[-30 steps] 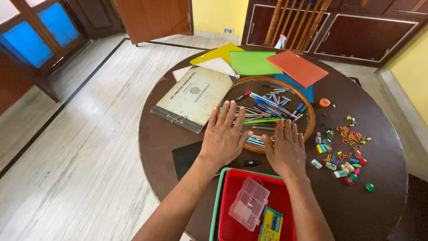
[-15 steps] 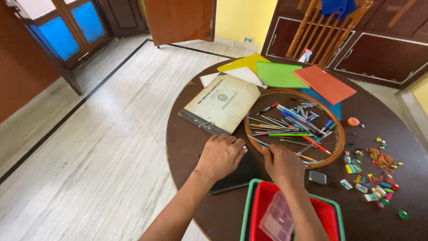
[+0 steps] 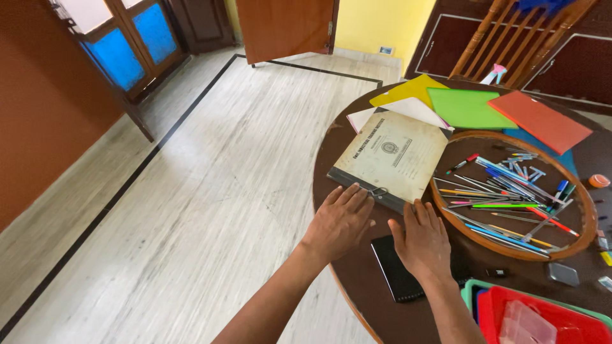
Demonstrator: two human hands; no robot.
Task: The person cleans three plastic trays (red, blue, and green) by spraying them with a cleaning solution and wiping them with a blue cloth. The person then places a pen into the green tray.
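Both hands off the pen tray (image 3: 577,245) now, moved left toward the clipboard folder (image 3: 392,156). Left hand (image 3: 338,223) flat, fingers spread, tips touching the folder's near edge by its clip. Right hand (image 3: 422,242) flat, fingers open, resting on the black notebook (image 3: 395,271) at the round surface (image 3: 357,280) edge. Earlier fists were curled; nothing held now.

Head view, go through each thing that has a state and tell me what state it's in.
Left hand: open, flat, fingertips on the beige file.
Right hand: open, flat on the black notebook.
Beige file: closed.
Round wooden tray: holds pens and pencils.
Wooden door: open.
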